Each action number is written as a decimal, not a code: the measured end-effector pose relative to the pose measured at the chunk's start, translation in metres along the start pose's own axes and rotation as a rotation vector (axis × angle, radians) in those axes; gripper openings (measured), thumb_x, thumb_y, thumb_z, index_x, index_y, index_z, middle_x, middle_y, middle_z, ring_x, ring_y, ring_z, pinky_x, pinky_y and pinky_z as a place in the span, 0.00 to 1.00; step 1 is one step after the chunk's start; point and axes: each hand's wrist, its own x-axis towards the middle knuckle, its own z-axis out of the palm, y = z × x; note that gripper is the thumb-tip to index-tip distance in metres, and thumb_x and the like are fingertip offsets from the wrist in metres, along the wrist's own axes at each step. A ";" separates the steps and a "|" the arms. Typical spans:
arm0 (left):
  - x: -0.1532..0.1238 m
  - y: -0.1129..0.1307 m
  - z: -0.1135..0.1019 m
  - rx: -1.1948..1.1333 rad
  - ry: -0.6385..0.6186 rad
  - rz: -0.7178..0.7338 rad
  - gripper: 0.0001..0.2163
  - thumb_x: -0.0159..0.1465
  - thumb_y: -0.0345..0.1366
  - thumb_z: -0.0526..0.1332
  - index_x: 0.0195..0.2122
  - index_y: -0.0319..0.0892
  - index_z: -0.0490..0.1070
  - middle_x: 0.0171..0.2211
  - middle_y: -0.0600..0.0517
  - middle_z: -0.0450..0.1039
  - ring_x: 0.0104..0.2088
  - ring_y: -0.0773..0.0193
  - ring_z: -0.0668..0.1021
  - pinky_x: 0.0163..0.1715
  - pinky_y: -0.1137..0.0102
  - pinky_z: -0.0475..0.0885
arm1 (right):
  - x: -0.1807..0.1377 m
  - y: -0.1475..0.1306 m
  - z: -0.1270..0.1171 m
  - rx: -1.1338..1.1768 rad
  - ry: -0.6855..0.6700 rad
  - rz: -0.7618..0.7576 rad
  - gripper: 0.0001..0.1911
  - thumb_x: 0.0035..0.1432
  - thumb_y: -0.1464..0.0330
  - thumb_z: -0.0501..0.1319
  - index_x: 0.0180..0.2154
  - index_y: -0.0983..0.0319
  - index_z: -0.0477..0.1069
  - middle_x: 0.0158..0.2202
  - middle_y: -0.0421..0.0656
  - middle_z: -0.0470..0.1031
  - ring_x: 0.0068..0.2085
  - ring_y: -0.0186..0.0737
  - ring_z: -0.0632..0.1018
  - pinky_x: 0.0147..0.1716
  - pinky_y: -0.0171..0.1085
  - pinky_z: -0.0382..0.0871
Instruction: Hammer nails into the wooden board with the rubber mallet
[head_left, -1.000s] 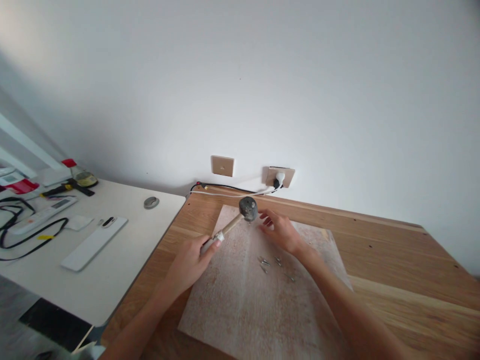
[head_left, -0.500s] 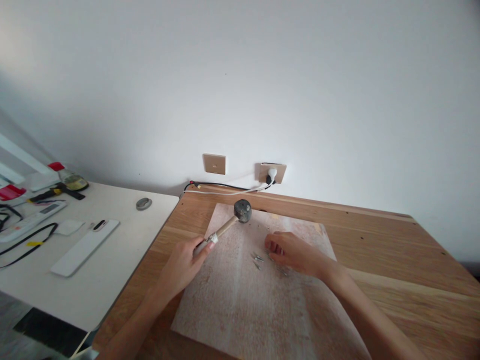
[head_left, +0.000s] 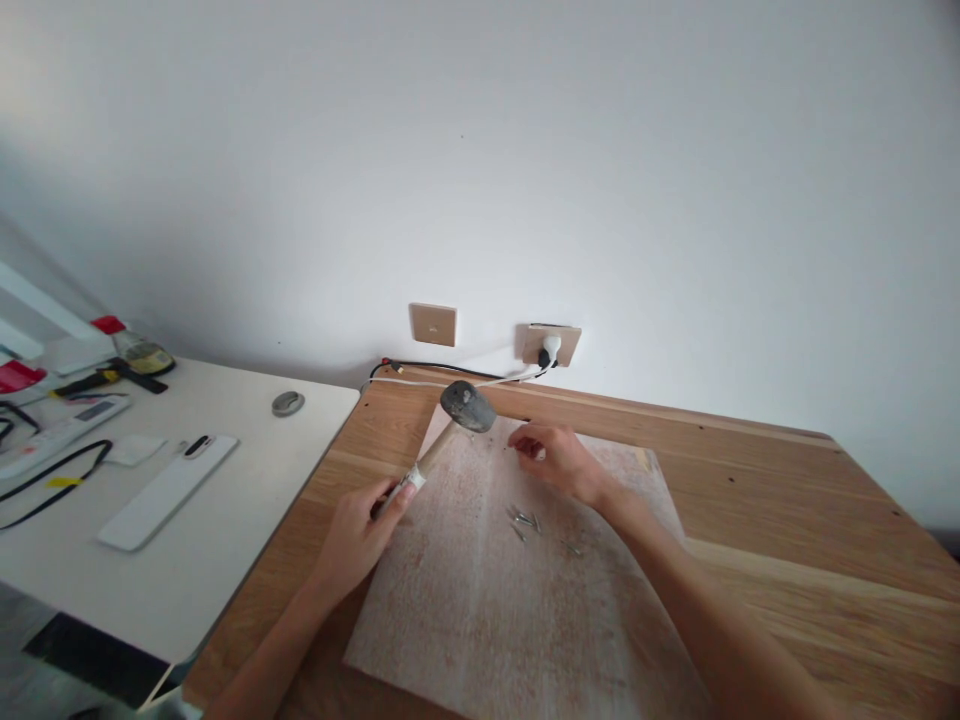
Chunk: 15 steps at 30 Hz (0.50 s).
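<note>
My left hand (head_left: 358, 530) is closed round the wooden handle of a mallet; its dark rubber head (head_left: 466, 406) is raised above the far left part of a pale speckled board (head_left: 487, 590). My right hand (head_left: 553, 456) rests on the board to the right of the mallet head, with finger and thumb pinched on a small nail held upright. Several loose nails (head_left: 525, 521) lie on the board just below that hand.
The board lies on a wooden table (head_left: 810, 520). A white desk (head_left: 225, 520) adjoins on the left, carrying a white flat device (head_left: 166, 489), cables, a remote and a bottle. Wall sockets (head_left: 551, 344) with a plugged white cable sit behind the table.
My right hand went down to the loose nails, then moved back up the board pinching one. The mallet head has risen and shifted a little to the left.
</note>
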 end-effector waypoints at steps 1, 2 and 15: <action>0.000 -0.001 0.001 -0.021 0.006 -0.011 0.24 0.70 0.58 0.54 0.28 0.44 0.72 0.16 0.57 0.64 0.21 0.63 0.72 0.22 0.72 0.63 | 0.005 0.001 0.002 0.000 0.013 -0.011 0.16 0.52 0.81 0.59 0.40 0.62 0.79 0.35 0.44 0.81 0.34 0.38 0.79 0.38 0.35 0.73; -0.001 -0.003 0.001 -0.037 0.013 -0.021 0.25 0.70 0.59 0.54 0.28 0.44 0.71 0.15 0.57 0.64 0.20 0.63 0.71 0.21 0.72 0.63 | 0.009 0.002 0.005 -0.001 0.022 -0.021 0.16 0.52 0.81 0.59 0.40 0.62 0.79 0.35 0.44 0.81 0.35 0.38 0.79 0.38 0.35 0.73; 0.001 -0.007 0.001 -0.107 0.033 -0.077 0.26 0.69 0.62 0.55 0.28 0.44 0.70 0.15 0.58 0.62 0.17 0.65 0.69 0.20 0.72 0.62 | 0.017 -0.002 0.011 -0.041 0.007 -0.063 0.13 0.58 0.80 0.60 0.40 0.62 0.79 0.36 0.46 0.83 0.34 0.39 0.81 0.39 0.37 0.75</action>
